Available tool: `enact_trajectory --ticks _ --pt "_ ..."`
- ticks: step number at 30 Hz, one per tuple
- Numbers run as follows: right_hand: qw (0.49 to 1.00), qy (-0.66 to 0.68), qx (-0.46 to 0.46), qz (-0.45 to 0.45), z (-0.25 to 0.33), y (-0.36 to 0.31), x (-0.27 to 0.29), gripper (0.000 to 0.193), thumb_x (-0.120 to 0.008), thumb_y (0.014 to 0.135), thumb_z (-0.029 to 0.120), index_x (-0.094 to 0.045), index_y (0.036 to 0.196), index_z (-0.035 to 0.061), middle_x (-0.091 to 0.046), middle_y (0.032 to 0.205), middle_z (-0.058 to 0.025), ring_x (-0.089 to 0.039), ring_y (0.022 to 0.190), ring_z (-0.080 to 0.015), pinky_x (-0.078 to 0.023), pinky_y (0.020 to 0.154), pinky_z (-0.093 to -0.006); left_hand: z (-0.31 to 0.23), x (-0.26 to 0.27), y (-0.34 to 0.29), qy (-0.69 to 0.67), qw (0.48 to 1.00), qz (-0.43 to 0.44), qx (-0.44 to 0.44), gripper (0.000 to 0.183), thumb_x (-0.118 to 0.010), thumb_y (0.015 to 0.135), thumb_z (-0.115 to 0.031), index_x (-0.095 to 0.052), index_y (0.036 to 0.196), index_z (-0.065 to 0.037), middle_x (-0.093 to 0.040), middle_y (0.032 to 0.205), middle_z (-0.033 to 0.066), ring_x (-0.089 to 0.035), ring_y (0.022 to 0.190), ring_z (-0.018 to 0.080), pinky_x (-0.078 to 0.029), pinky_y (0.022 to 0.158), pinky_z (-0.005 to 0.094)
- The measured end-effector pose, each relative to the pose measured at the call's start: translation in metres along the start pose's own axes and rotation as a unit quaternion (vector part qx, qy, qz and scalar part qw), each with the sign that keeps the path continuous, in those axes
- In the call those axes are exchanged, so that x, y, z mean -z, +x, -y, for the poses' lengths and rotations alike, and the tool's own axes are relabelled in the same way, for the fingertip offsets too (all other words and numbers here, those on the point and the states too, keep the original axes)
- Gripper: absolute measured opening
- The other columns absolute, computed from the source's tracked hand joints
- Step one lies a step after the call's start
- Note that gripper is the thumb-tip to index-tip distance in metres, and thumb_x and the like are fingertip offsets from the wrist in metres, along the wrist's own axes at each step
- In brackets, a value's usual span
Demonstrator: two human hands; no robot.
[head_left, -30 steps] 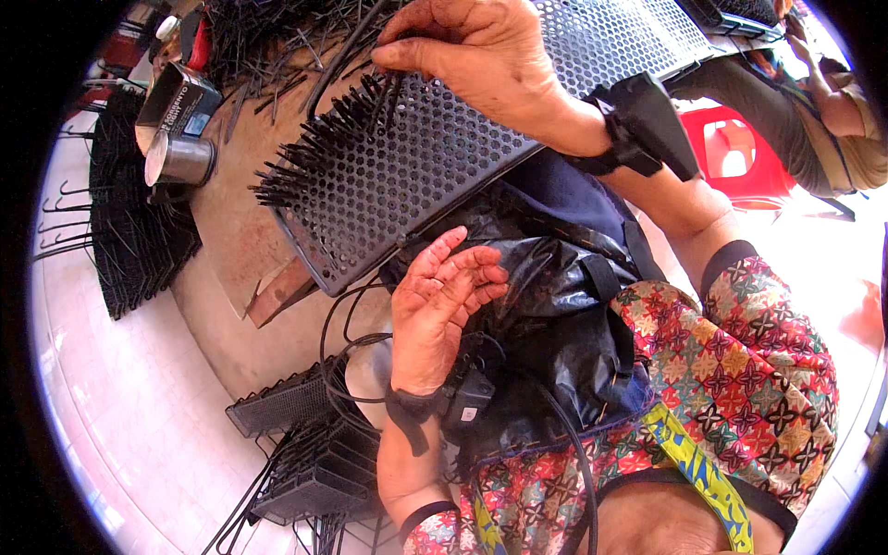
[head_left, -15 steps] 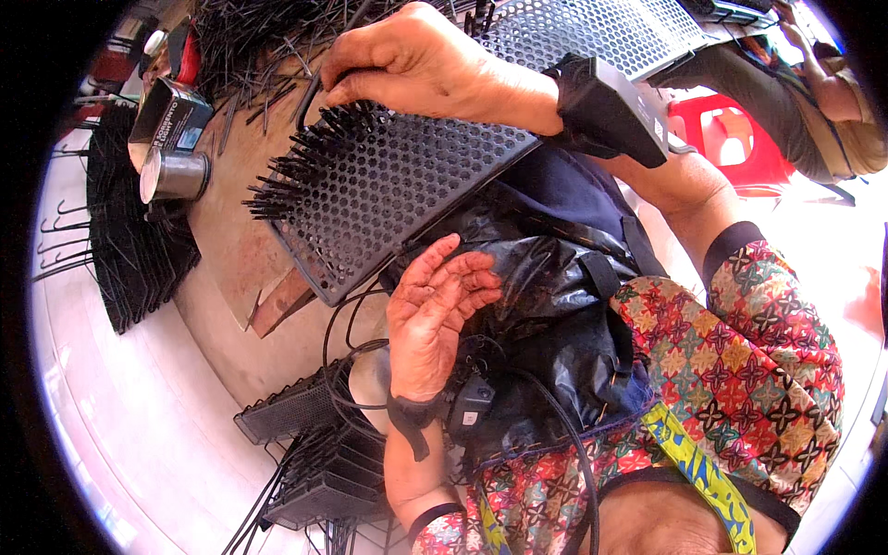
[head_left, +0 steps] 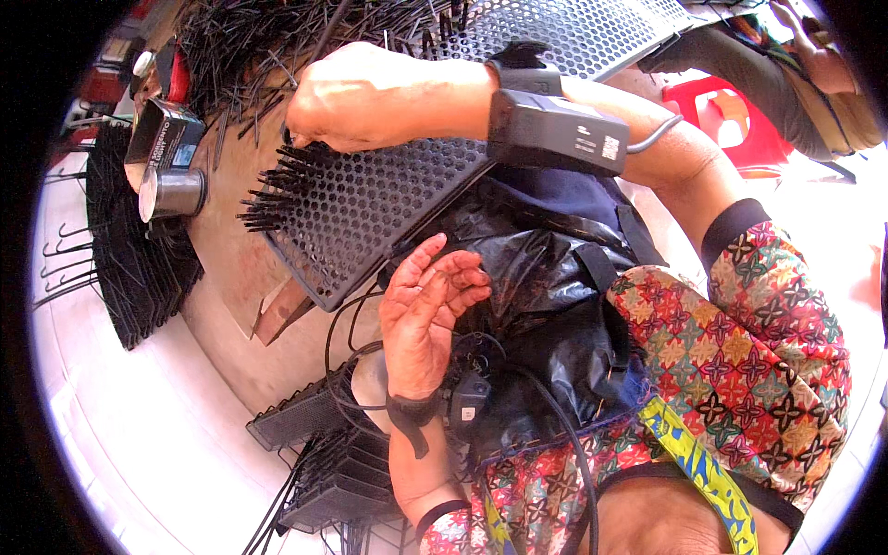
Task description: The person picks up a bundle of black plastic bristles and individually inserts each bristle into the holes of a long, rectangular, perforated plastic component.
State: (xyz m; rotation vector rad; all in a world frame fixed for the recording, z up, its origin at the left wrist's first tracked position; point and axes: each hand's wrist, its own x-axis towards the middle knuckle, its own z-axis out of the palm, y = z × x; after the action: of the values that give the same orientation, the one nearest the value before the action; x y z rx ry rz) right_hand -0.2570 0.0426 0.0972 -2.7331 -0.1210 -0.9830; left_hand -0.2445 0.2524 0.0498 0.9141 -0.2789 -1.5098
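A black perforated panel [head_left: 370,199] slants across my lap, with a thick cluster of thin black strips [head_left: 268,194] standing up in the holes at its left end. Above that cluster is my right hand [head_left: 347,97], back upward and fingers curled closed, mostly hidden beneath it. A thin dark rod [head_left: 333,30] runs up from this hand toward the top edge; it seems to be in its grip. My left hand [head_left: 421,319] hovers in front of the panel, palm turned up, fingers loosely bent and apart, holding nothing. Shiny black cloth [head_left: 527,296] covers my lap.
Loose black strips [head_left: 250,46] lie heaped at the back. A second, paler perforated panel [head_left: 573,37] is beyond. Left stand a metal can [head_left: 173,192], a carton [head_left: 166,139] and stacked black racks [head_left: 139,240]. More racks [head_left: 338,476] sit below; a red stool [head_left: 717,120] and another person [head_left: 777,92] are right.
My right hand has moved left and down, turning its back upward over the strip cluster. The left hand has shifted only slightly, staying loosely spread.
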Motion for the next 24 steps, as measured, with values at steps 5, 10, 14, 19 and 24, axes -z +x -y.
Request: enact_trajectory --ticks 5,10,14,19,24 --pt "0.999 -0.020 -0.013 0.046 0.003 0.003 -0.003 0.012 -0.053 0.063 0.012 -0.055 0.068 0.0011 -0.056 0.066 -0.0146 -0.057 0.066 -0.0311 -0.046 0.056 -0.0380 -0.001 0.006 -0.001 0.008 1.000 -0.006 -0.009 0.048 -0.056 0.078 -0.017 -0.033 0.115 0.004 -0.052 0.099 0.0177 -0.055 0.083 0.0224 -0.047 0.074 0.0337" --pt "0.999 0.001 -0.018 0.049 0.004 -0.009 0.002 0.013 -0.052 0.063 0.012 -0.055 0.066 0.0000 -0.055 0.064 -0.0160 -0.056 0.064 -0.0325 -0.046 0.055 -0.0389 0.000 0.008 -0.002 0.007 1.000 -0.016 -0.024 0.046 -0.055 0.079 -0.016 -0.034 0.114 0.005 -0.052 0.099 0.0194 -0.055 0.083 0.0235 -0.047 0.074 0.0349" --pt "0.999 0.016 -0.038 0.036 0.007 -0.016 -0.006 0.013 -0.051 0.063 0.012 -0.054 0.063 -0.0002 -0.054 0.062 -0.0162 -0.055 0.063 -0.0327 -0.045 0.055 -0.0393 -0.005 0.008 -0.009 0.011 0.998 -0.031 -0.046 0.041 -0.053 0.079 -0.014 -0.038 0.112 0.006 -0.053 0.098 0.0206 -0.056 0.083 0.0248 -0.048 0.073 0.0365" --pt "1.000 0.005 -0.006 0.023 0.002 -0.014 -0.003 0.012 -0.051 0.065 0.013 -0.055 0.068 0.0022 -0.055 0.065 -0.0150 -0.056 0.066 -0.0313 -0.046 0.057 -0.0388 -0.022 -0.003 -0.016 0.022 0.996 -0.013 -0.084 0.037 -0.050 0.080 -0.012 -0.041 0.111 0.006 -0.053 0.098 0.0219 -0.056 0.083 0.0265 -0.048 0.072 0.0381" --pt "0.998 0.051 0.036 -0.022 0.016 -0.033 0.014 0.016 -0.056 0.071 0.014 -0.047 0.070 0.0016 -0.049 0.052 -0.0136 -0.052 0.050 -0.0303 -0.041 0.043 -0.0369 -0.060 -0.006 -0.030 0.073 0.977 -0.033 -0.198 0.038 -0.049 0.081 -0.014 -0.039 0.112 0.005 -0.053 0.098 0.0204 -0.057 0.082 0.0266 -0.048 0.071 0.0383"
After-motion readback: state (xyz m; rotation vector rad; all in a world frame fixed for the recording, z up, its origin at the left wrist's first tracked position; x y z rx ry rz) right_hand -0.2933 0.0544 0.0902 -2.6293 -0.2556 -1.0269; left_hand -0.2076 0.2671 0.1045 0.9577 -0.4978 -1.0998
